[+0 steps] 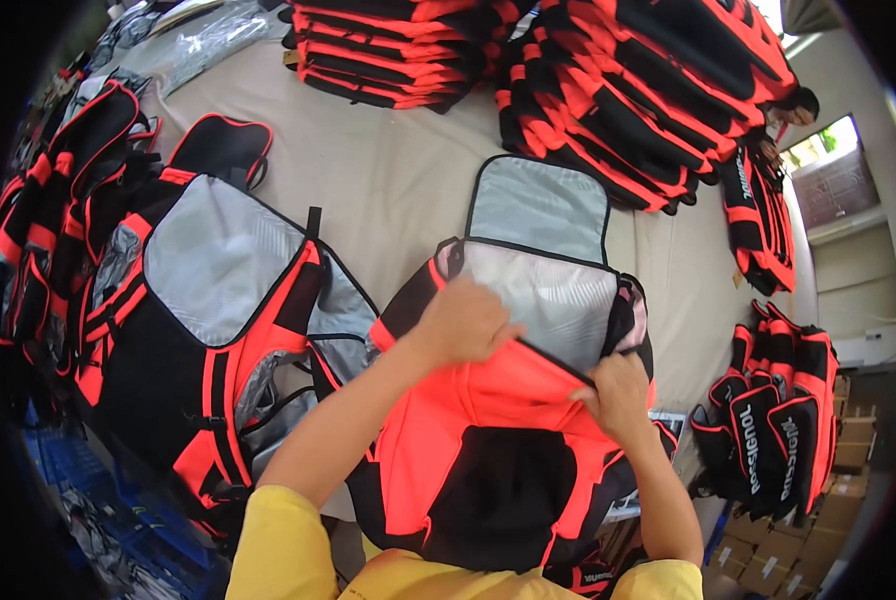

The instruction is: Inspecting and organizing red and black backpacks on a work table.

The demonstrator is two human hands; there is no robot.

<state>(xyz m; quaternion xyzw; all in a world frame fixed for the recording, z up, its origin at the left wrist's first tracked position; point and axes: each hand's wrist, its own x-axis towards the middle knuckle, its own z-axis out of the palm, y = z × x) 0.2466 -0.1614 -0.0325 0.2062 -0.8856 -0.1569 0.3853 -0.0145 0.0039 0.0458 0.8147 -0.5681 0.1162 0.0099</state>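
Observation:
A red and black backpack (pixel 508 390) lies in front of me, its top opening toward the far side and its grey-lined flap (pixel 540 205) folded back on the table. My left hand (pixel 465 322) is closed at the left side of the opening, the fingers curled on the fabric. At the right corner of the opening, my right hand (pixel 620 400) pinches the black-edged rim between thumb and fingers. Pale grey lining (pixel 543 295) shows between the hands. Part of the left hand's grip is hidden behind the hand itself.
Another red and black backpack (pixel 158 370) lies at the left, beside more bags (pixel 43 235). Tall stacks of bags (pixel 608 110) stand at the far side of the pale table (pixel 368 190). Several bags (pixel 778 420) are at the right, above cardboard boxes (pixel 778 550). Another person (pixel 796 108) is at the far right.

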